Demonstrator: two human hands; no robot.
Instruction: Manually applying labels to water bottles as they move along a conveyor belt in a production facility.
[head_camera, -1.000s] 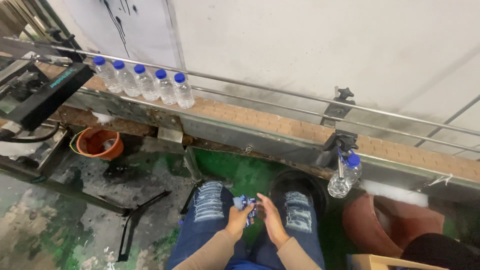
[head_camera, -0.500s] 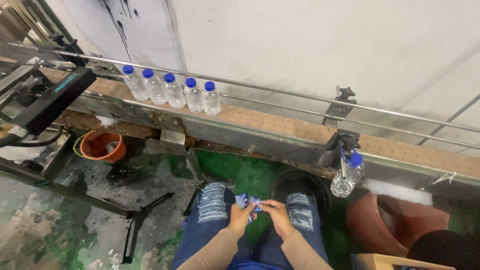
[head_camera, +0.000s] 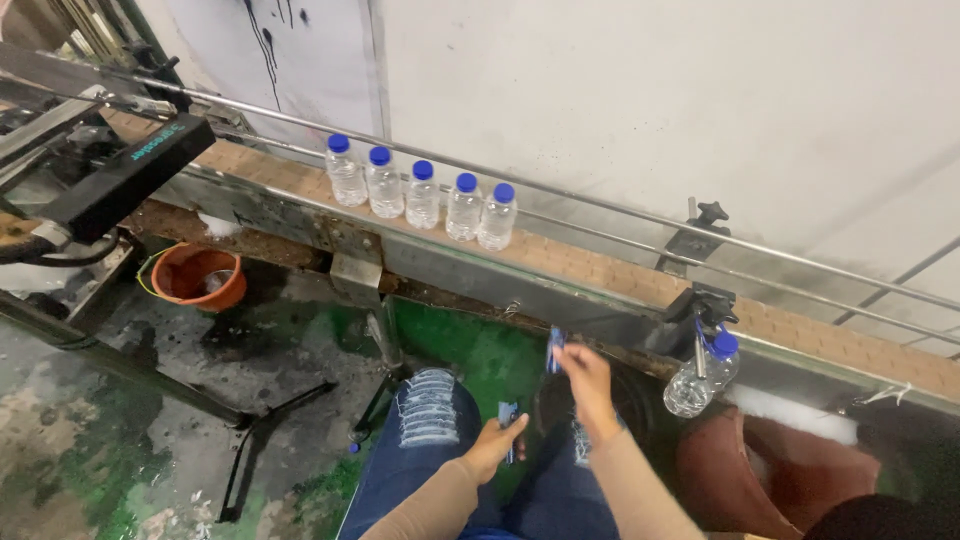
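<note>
Several clear bottles with blue caps stand in a row on the tan conveyor belt. My right hand is raised towards the belt and pinches a single blue label sleeve. My left hand rests over my knees, in torn blue jeans, and holds a small stack of blue label sleeves. Both sleeves of my top are beige.
A spare bottle hangs from a black clamp on the conveyor's near rail. A black printer head sits over the belt at left. An orange bucket and a brown tub stand on the wet green floor.
The row of bottles has travelled right along the belt. My right hand pulled one label off the stack and lifted it up towards the conveyor; my left hand stayed low.
</note>
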